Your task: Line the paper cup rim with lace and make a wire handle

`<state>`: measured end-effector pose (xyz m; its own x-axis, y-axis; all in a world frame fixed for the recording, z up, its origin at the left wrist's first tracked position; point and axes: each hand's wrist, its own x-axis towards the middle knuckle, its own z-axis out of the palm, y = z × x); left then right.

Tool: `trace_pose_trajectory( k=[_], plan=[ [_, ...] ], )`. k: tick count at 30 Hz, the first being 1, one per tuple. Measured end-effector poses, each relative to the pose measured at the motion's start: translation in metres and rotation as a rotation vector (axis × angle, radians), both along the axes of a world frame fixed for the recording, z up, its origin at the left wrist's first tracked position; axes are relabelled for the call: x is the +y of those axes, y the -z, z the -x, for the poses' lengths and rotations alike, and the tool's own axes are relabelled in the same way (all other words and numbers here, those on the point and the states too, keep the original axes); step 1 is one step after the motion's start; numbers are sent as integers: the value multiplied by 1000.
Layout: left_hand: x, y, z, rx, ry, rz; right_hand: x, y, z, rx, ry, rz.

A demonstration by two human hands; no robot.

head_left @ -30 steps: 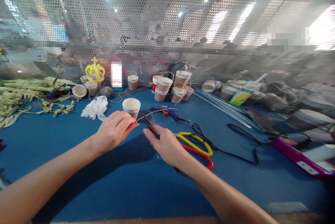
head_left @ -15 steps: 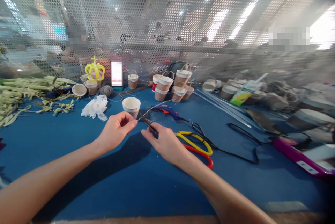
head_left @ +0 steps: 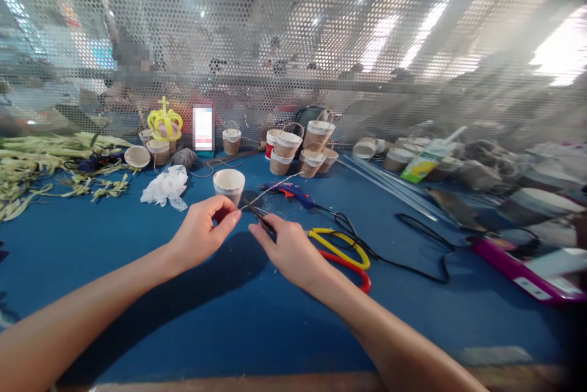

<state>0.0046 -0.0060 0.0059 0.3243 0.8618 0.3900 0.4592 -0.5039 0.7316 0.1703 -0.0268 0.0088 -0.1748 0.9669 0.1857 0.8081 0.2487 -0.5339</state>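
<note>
My left grip (head_left: 202, 233) pinches a twisted cord (head_left: 283, 182), which slants to the frame's upper right; my right grip (head_left: 293, 251) holds a dark tool (head_left: 262, 218) just beside the pinch.

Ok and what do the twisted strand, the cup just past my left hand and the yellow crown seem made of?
Twisted strand: probably thin wire or stiff cord, dull finish; its free end stands out nearly straight, unsupported.
Cup: paper or plastic, can't tell which; smooth, pale inside.
Yellow crown: perhaps fuzzy pipe cleaner or foam; thick, matte arches show no hard shine.
</note>
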Motion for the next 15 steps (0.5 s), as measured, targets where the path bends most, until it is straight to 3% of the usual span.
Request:
trace_pose_trajectory(
  k=[2, 7, 9, 11, 15],
  plan=[
    [-1, -3, -1, -18, 23, 76, 1, 0, 0, -17, 4, -18],
    [-1, -5, 0, 24, 6, -11, 1, 3, 0, -38, -9, -39],
    [-1, -5, 0, -25, 18, 43, 1, 4, 0, -38, -15, -56],
    [-1, -5, 0, -177, 63, 242, 1, 5, 1, -40, -13, -79],
    [-1, -6, -4, -652, 221, 809, 1, 7, 1, -32, -13, -144]
  ],
)
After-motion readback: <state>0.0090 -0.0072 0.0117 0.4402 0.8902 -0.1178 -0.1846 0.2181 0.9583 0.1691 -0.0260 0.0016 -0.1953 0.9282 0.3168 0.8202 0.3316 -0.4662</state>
